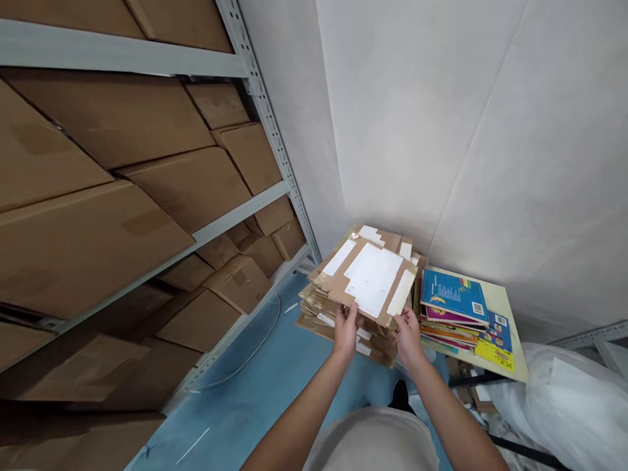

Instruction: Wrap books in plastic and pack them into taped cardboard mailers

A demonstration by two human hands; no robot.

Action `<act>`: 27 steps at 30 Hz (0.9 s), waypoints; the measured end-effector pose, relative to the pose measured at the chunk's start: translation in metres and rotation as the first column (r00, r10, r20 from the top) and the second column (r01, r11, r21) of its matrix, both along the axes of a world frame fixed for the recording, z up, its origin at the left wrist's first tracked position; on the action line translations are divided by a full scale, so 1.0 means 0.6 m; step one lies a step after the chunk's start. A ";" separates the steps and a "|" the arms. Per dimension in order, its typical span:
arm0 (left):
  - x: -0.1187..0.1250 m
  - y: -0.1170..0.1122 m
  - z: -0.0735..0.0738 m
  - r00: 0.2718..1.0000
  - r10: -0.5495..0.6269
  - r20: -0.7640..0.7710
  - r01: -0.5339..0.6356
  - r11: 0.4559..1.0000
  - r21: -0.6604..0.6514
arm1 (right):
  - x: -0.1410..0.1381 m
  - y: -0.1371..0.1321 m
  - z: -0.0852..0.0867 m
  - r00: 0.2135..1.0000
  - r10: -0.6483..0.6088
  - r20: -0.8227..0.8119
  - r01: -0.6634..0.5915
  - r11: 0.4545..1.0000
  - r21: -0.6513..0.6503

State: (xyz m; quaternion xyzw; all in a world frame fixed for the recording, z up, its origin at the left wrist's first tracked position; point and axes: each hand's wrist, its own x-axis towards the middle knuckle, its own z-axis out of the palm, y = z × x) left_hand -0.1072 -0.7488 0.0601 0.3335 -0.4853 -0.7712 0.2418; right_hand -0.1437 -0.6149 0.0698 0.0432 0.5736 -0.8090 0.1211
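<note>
A flat brown cardboard sheet (pixel 336 282) with white paper patches and clear tape lies tilted on top of a stack of flattened cardboard (pixel 314 306). My left hand (pixel 346 330) grips its near edge, thumb on top and the other fingers underneath. At the near right corner, my right hand (pixel 408 332) pinches the same sheet by its taped edge. The fingers below the cardboard are mostly hidden. I cannot tell whether the sheet is fully lifted off the stack or still rests on it.
Right of the stack, a pale table (pixel 495 288) bears a pile of books topped by a blue book (pixel 451 294). Metal shelving (pixel 275 131) full of cardboard boxes (pixel 191 186) stands left. White plastic bags (pixel 574 405) lie at lower right. A grey wall (pixel 417 118) rises behind.
</note>
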 end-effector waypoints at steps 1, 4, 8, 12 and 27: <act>0.009 -0.005 -0.003 1.000 0.018 0.016 -0.018 0.999 0.027 | 0.022 0.000 -0.009 1.000 0.023 0.003 -0.023 1.000 0.004; 0.034 -0.020 -0.016 0.996 0.078 0.046 -0.079 0.997 0.022 | 0.075 0.005 -0.041 0.994 0.097 -0.047 -0.093 0.992 0.080; 0.065 -0.049 -0.025 0.999 0.040 -0.028 -0.041 0.998 -0.045 | 0.100 0.054 -0.065 0.991 -0.095 -0.095 0.119 0.950 0.288; 0.092 -0.095 -0.008 0.999 0.018 -0.037 -0.024 0.986 -0.164 | 0.092 0.155 -0.047 0.947 -0.282 -0.156 0.322 0.838 0.440; -0.025 0.161 0.077 0.430 -0.886 0.173 0.899 0.403 -0.172 | 0.194 0.507 0.039 0.728 -0.675 -0.118 0.676 0.681 0.281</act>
